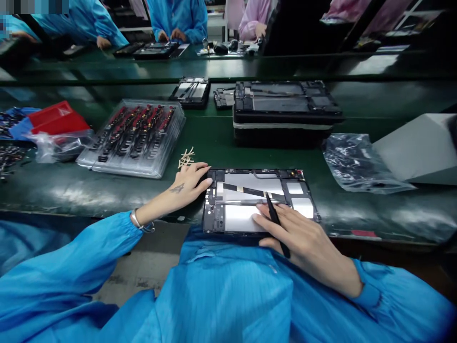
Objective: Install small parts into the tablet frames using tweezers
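Note:
An opened tablet (253, 181) lies in front of me, its inside facing up, with silver battery panels, a black flex cable (246, 191) and dark boards showing. My left hand (189, 183) rests at its upper left corner, fingers stretched out and apart, the thumb touching the edge. Over the lower right part of the tablet is my right hand (298, 231), closed around a slim black stick-shaped tool (273, 212). The tool's upper end points at the flex cable; whether it touches cannot be made out. Fingers of the right hand lie against the battery panel.
Behind the tablet stand a stack of tablet housings (285, 102) and a smaller tablet (193, 91). To the left are a clear tray of small parts (132, 136), rubber-band-like strips (186, 157) and a red bin (59, 119). A plastic bag (352, 159) lies right. Co-workers sit opposite.

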Action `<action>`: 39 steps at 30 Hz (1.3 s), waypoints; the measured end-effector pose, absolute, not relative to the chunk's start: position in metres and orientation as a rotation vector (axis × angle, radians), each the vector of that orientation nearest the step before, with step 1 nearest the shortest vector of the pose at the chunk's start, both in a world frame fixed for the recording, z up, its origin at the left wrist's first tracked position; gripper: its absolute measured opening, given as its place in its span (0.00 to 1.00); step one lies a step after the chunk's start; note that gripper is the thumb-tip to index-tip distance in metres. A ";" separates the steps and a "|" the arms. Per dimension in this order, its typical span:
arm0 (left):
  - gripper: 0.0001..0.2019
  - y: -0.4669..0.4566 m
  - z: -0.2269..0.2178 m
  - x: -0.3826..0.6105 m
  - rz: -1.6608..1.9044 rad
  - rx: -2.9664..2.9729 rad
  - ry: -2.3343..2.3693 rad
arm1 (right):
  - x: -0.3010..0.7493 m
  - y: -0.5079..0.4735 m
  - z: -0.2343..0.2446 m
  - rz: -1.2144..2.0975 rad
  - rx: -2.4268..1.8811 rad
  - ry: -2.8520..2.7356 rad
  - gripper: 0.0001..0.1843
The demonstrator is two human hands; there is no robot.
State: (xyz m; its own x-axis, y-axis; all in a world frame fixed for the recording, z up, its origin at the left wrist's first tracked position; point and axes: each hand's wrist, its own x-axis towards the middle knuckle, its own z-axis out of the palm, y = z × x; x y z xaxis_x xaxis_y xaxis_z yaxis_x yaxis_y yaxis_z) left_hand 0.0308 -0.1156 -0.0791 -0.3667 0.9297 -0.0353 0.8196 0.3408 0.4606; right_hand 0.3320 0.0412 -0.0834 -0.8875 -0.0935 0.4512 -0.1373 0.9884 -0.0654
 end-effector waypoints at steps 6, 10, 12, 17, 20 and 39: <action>0.38 -0.113 -0.064 0.046 0.991 1.171 1.953 | 0.330 0.038 -0.102 0.110 0.174 -2.567 0.31; 0.50 -0.117 -0.041 0.074 1.277 0.727 1.566 | 0.323 0.036 -0.101 0.112 0.245 -2.454 0.32; 0.51 -0.122 -0.035 0.080 1.417 0.611 1.553 | 0.320 0.037 -0.093 0.095 0.292 -2.403 0.28; 0.40 -0.141 -0.004 0.061 1.712 0.547 1.711 | 0.322 0.055 -0.062 0.151 0.386 -2.335 0.17; 0.27 -0.143 0.038 0.031 1.915 0.608 1.851 | 0.314 0.080 -0.049 0.183 0.485 -2.298 0.22; 0.18 0.246 0.025 -0.123 1.682 0.910 1.722 | 0.260 0.126 -0.071 0.288 0.411 -2.328 0.17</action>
State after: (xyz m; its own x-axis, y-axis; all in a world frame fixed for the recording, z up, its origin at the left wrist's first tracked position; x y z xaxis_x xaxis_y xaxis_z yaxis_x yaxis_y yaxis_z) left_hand -0.1234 0.2457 0.0246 -0.6123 0.7880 0.0653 0.0839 -0.0174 0.9963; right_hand 0.2599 0.1259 -0.0708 -0.6734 -0.2077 0.7095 -0.3743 0.9234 -0.0849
